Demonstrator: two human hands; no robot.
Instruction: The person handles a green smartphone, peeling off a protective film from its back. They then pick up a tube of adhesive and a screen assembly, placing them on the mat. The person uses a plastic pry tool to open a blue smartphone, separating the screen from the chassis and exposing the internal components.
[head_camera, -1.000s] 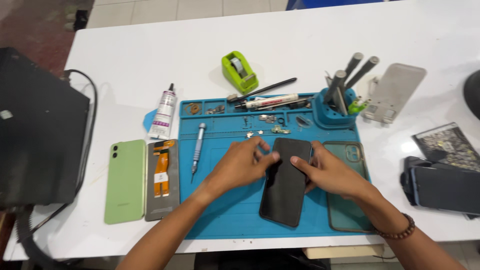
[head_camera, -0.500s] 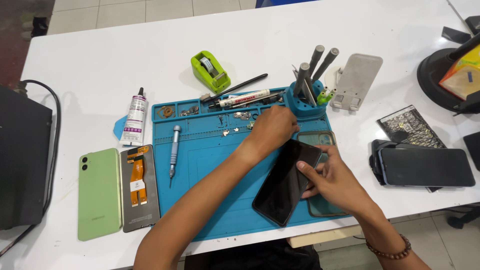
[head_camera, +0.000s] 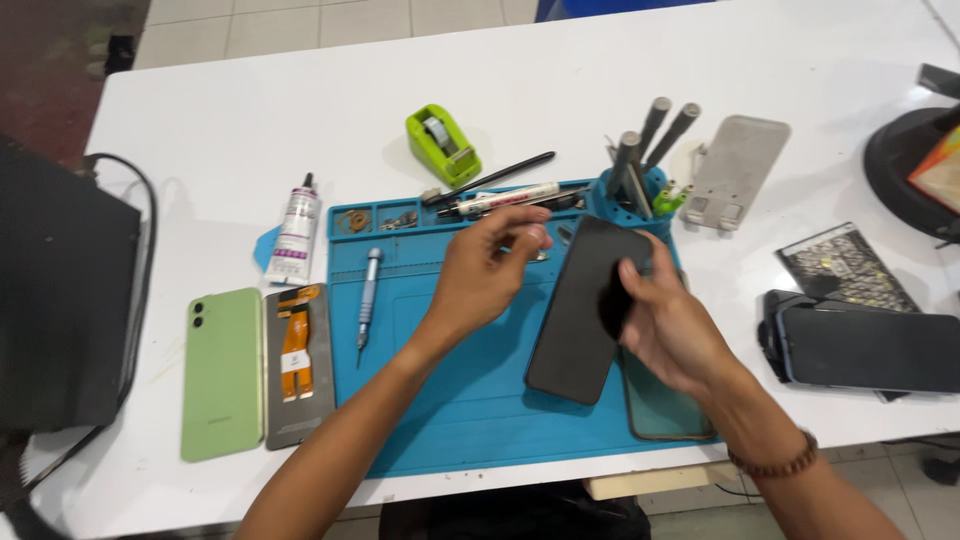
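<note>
The right hand (head_camera: 668, 325) has its fingers wrapped around the right edge of a flat black rectangular phone screen panel (head_camera: 583, 310), gripping it tilted above the blue silicone work mat (head_camera: 450, 420), long axis running near-to-far. The left hand (head_camera: 487, 272) hovers just left of the panel's far end, fingertips (head_camera: 533, 238) pinched together; whether they hold something tiny, I cannot tell.

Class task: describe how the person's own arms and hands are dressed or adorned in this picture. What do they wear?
Both forearms are bare, with no sleeves or gloves in view. The left hand wears nothing visible. The right hand has a brown beaded bracelet at its wrist.
</note>
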